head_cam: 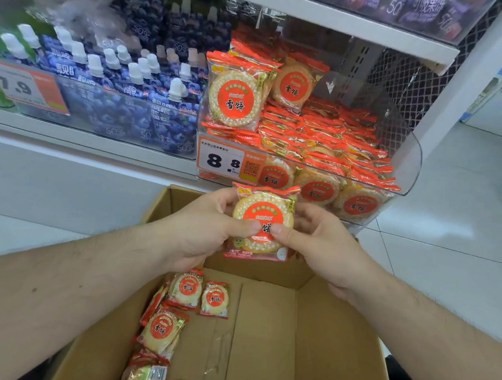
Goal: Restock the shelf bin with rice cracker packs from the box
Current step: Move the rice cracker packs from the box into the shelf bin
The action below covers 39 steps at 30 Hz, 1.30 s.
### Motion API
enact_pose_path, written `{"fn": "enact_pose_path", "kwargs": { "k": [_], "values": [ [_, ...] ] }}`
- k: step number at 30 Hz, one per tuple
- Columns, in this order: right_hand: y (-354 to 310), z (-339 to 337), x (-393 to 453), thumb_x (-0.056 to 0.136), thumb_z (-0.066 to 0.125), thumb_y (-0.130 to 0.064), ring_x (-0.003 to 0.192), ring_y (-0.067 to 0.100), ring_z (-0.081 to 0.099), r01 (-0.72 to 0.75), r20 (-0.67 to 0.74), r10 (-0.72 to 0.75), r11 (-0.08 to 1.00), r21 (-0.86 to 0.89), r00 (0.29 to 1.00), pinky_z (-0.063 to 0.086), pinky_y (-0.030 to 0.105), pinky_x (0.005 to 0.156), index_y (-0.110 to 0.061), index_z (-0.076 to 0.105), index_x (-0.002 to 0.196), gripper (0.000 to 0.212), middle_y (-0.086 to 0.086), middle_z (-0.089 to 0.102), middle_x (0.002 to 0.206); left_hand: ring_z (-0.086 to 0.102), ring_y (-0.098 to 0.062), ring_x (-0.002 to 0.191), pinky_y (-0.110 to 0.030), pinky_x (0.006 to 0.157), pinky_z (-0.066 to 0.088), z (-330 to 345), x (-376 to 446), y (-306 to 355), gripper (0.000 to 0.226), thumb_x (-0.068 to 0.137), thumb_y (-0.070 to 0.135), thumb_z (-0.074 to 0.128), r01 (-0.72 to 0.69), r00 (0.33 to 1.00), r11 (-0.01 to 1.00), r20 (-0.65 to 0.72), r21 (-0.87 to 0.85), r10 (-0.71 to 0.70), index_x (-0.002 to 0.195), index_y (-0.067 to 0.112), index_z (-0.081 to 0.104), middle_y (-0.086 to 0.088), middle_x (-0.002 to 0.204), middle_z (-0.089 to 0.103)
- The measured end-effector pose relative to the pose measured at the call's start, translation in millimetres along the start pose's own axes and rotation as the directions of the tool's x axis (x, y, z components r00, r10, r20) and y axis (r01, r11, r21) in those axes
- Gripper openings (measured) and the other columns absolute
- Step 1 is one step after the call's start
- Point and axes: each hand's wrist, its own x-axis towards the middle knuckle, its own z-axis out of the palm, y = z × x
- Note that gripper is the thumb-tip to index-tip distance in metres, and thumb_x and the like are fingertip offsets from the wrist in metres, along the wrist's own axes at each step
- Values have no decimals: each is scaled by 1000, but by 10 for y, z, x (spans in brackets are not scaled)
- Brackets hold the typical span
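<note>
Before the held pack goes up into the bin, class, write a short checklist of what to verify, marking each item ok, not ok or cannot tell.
1. Pack held firmly: ok. The left hand and right hand both pinch the rice cracker pack, thumbs on its front.
2. Pack clear of the box: ok, it is lifted above the box.
3. Room in the clear shelf bin: ok, open space shows behind its right wall.
4. Label facing forward like the upright packs: ok.
5. Wrapper undamaged: cannot tell, its back is hidden.
6. Stock left: ok, loose packs in the box remain.
</note>
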Motion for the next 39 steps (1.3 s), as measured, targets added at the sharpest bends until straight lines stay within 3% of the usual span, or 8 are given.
{"fn": "enact_pose_path", "kwargs": {
  "k": [3, 6, 9, 11, 16, 22, 32, 39],
  "values": [
    [-7, 12, -13, 86, 70, -6, 74, 6, 71, 31, 47, -32, 999, 31, 998, 50, 14, 58, -5, 65, 114, 28, 7, 76, 95, 69, -26, 102, -35, 83, 56, 4, 36, 35, 41, 79, -5, 70, -34, 999, 999, 26, 35, 33, 116, 11, 62, -13, 111, 71],
    [-139, -68, 18, 84, 70, -6, 75, 9, 72, 76, -5, -76, 992, 97, 997, 51, 15, 57, -5, 65, 110, 27, 5, 76, 90, 67, -16, 103, -29, 86, 55, -32, 114, 181, 36, 82, 20, 76, -251, 965, 920, 4, 301, 262, 115, 18, 63, -1, 112, 70],
    [-388, -232, 92, 86, 68, -4, 71, 9, 70, 219, -164, -197, 967, 133, 967, 50, 16, 57, -11, 66, 100, 16, 0, 76, 87, 54, -2, 104, -14, 91, 42, -158, 221, 329, 35, 77, 44, 60, -447, 719, 524, -58, 725, 693, 108, 29, 63, 15, 110, 58],
    [-558, -334, 193, 87, 68, -4, 71, 9, 70, 314, -280, -275, 943, 106, 920, 52, 19, 59, -14, 66, 100, 16, 0, 76, 89, 46, -10, 112, -24, 99, 37, -228, 266, 344, 40, 79, 41, 53, -388, 596, 275, 12, 880, 803, 113, 23, 65, 9, 113, 52],
    [-842, -473, 705, 87, 73, -12, 76, 16, 72, 382, -401, -422, 907, -178, 813, 60, 36, 74, -22, 66, 94, 14, 5, 74, 94, 13, -29, 143, -48, 115, 3, -287, 396, 178, 71, 77, 33, 55, -141, 686, -86, 160, 986, 710, 145, 26, 39, -4, 152, 26],
    [-1014, -558, 1421, 86, 76, -16, 71, 16, 69, 292, -429, -334, 943, -162, 839, 62, 37, 75, -11, 64, 120, 36, 4, 73, 99, -18, -21, 148, -33, 112, -28, -342, 457, 126, 85, 79, 26, 55, -97, 753, -74, 122, 992, 646, 152, 38, 14, 5, 162, 2],
    [-1042, -501, 1786, 88, 72, -32, 65, 9, 68, 140, -497, -302, 931, -337, 814, 54, 28, 59, -14, 67, 108, 27, 1, 72, 79, -3, -21, 149, -34, 118, -16, -370, 472, 97, 82, 73, 27, 48, -151, 738, -10, 119, 989, 664, 148, 40, 21, 5, 161, 17],
    [-1055, -315, 1932, 89, 62, -49, 96, 29, 65, -52, -514, -294, 830, -555, 806, 46, 52, 97, -17, 62, 94, 33, 3, 71, 92, 3, -23, 148, -49, 118, 1, -336, 474, 77, 82, 70, 25, 52, -159, 719, 13, 107, 987, 687, 146, 36, 25, 1, 158, 24]
  ]
}}
